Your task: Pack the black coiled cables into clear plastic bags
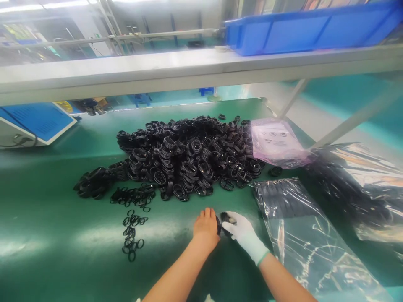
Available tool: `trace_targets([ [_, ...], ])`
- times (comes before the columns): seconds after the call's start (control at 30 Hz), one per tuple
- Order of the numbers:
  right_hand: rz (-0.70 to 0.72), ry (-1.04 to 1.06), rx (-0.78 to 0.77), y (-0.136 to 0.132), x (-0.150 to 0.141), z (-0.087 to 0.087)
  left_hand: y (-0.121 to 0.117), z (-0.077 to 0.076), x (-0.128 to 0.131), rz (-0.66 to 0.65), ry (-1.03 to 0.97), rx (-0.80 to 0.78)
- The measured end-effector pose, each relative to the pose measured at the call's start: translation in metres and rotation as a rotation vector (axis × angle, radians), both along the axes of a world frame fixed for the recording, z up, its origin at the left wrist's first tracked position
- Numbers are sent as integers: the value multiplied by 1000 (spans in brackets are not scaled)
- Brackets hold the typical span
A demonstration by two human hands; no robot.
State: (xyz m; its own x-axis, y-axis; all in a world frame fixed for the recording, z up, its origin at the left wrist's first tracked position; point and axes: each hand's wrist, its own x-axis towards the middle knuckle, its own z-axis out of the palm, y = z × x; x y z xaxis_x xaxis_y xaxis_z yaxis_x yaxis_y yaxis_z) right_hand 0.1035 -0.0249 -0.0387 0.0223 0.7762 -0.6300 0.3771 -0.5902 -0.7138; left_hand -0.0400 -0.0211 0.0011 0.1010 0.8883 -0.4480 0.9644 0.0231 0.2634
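Head view, clear bag (310, 237): glossy, dark stacks (277, 196) inside
Left hand (205, 230): fingers curled round black oval (218, 226)
Right hand (244, 235): gloved, pinching ribbed bundle (224, 218)

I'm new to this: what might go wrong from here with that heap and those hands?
The heap of coiled black cables looks loosely stacked, so some might slide toward the bare left hand. The small black rings lie scattered on the green table, so some might get lost. The clear plastic bag lies near the gloved right hand and could get snagged.

Left hand (205, 228) and right hand (246, 235) (gloved) hold black parts (225, 217).
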Motion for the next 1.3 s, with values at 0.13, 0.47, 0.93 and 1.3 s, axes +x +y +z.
trace_targets([
  [0.13, 17, 35, -8, 1, 2, 3, -9, -10, -2, 62, -217, -8],
  [0.47, 66, 98, 1, 2, 9, 9, -19, -31, -15, 132, -671, -50],
  [0.93, 169, -77, 64, -1, 0, 0, -2, -18, -47, -2, -463, 186],
  [1.3, 136, -73, 115, -3, -1, -8, 36, 30, -98, 84, -134, 265],
])
